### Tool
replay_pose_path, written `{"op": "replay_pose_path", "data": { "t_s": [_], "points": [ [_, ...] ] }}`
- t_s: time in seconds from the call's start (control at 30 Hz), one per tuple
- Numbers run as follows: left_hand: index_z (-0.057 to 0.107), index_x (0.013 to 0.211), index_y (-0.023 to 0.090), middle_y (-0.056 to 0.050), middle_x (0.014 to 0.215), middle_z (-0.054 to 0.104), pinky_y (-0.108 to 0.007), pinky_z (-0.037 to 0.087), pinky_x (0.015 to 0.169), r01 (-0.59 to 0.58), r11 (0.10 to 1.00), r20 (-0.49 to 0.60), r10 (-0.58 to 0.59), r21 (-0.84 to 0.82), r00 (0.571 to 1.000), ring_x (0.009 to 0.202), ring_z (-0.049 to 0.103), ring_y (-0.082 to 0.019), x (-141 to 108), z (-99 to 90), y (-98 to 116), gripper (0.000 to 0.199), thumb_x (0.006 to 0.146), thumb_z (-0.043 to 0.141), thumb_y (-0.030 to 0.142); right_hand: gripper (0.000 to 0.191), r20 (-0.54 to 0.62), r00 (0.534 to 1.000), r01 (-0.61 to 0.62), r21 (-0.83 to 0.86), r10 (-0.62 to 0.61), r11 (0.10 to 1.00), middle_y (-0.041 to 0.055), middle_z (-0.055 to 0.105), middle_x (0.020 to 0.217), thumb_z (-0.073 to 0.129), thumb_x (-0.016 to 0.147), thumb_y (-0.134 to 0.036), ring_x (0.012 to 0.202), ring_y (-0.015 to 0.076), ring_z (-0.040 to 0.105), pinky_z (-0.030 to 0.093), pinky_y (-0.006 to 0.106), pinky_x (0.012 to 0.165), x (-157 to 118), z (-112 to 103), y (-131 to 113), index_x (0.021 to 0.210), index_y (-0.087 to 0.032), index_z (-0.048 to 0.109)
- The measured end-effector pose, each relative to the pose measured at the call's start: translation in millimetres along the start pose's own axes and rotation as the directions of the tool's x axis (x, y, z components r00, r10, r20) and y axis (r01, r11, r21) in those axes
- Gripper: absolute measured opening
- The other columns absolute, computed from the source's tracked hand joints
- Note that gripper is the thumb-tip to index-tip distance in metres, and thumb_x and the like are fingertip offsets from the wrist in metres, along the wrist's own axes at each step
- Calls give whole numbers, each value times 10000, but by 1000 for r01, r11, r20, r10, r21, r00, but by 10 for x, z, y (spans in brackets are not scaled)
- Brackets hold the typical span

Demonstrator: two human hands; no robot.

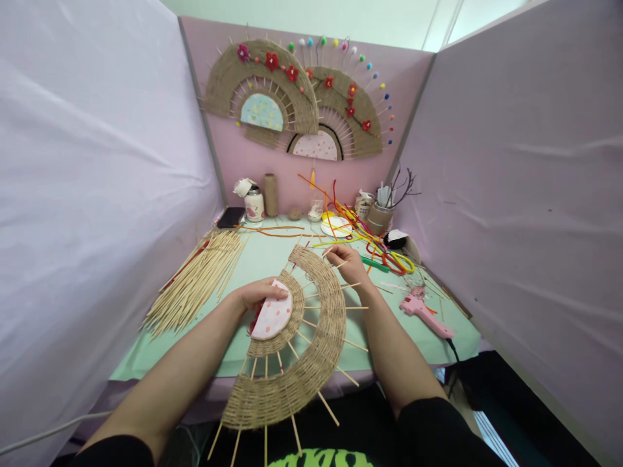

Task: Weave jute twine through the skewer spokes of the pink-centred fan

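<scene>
A half-round woven fan (333, 318) of tan twine on thin wooden sticks is tilted in front of me. My left hand (263, 293) grips it at the pink dotted half-disc (273, 314), thumb on top and the other fingers hidden behind. Something red shows beneath that half-disc. Beside the fan's upper outer edge is my right hand (346, 261), its fingers pinched together at a stick tip. Part of that pinch is hard to make out. Bare stick ends stick out around the fan's rim.
Loose wooden sticks (197, 282) lie in a pile at left. A pink glue gun (426, 314) rests at right, its cord hanging off the table. Coloured pipe cleaners (370, 237) tangle near a pot of twigs (379, 219). Two decorated fans (263, 65) hang on the back panel.
</scene>
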State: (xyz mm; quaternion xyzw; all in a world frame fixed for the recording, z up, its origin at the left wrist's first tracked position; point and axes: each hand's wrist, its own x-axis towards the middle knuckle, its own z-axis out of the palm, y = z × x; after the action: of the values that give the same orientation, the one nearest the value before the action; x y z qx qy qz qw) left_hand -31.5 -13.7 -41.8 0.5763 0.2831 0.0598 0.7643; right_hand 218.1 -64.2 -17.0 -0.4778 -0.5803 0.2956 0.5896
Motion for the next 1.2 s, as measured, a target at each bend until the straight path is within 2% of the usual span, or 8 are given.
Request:
{"op": "replay_pose_path", "data": {
  "t_s": [0.2, 0.43, 0.67, 0.83, 1.03, 1.2],
  "points": [
    [671, 613, 89, -93, 540, 666, -199, 415, 397, 29, 999, 103, -31, 26, 994, 415, 579, -138, 9, 10, -23, 274, 571, 746, 349, 138, -68, 992, 99, -92, -105, 991, 8, 633, 757, 585, 735, -300, 670, 139, 542, 453, 297, 647, -12, 0, -13, 800, -208, 665],
    [656, 578, 103, -64, 529, 663, -189, 415, 375, 55, 998, 98, -58, 29, 994, 407, 579, -133, 20, 68, -33, 279, 515, 774, 348, 136, -197, 963, 151, -182, -186, 972, 14, 624, 720, 635, 720, -334, 677, 157, 551, 460, 308, 657, 9, -30, 44, 737, -200, 646],
    [660, 612, 101, -69, 546, 675, -178, 427, 378, 50, 999, 121, -48, -13, 991, 407, 589, -130, 64, 80, -81, 244, 549, 758, 315, 126, -176, 930, 259, -311, -324, 914, 37, 645, 840, 574, 786, -297, 810, 179, 575, 445, 323, 753, 49, -61, 120, 828, -216, 660],
    [655, 586, 106, -72, 568, 685, -175, 439, 400, 84, 996, 159, -78, -32, 984, 441, 607, -131, 80, 155, -63, 201, 567, 751, 282, 149, -221, 944, 177, -279, -243, 944, 33, 644, 806, 594, 774, -336, 770, 176, 572, 442, 310, 727, 42, -43, 135, 810, -206, 657],
    [658, 614, 105, -72, 582, 688, -187, 454, 430, 106, 994, 117, -101, -33, 988, 456, 613, -134, 102, 237, -56, 193, 560, 760, 259, 180, -229, 964, 81, -241, -138, 967, 33, 645, 796, 578, 759, -345, 760, 180, 556, 432, 312, 712, 66, -34, 170, 841, -205, 658],
    [663, 647, 97, -81, 597, 691, -200, 457, 449, 89, 995, 119, -84, -44, 989, 472, 616, -140, 88, 250, -52, 205, 554, 754, 257, 176, -234, 971, 30, -77, -47, 997, 15, 621, 740, 593, 719, -338, 686, 149, 542, 433, 293, 676, 84, 14, 155, 813, -191, 618]
  ]
}}
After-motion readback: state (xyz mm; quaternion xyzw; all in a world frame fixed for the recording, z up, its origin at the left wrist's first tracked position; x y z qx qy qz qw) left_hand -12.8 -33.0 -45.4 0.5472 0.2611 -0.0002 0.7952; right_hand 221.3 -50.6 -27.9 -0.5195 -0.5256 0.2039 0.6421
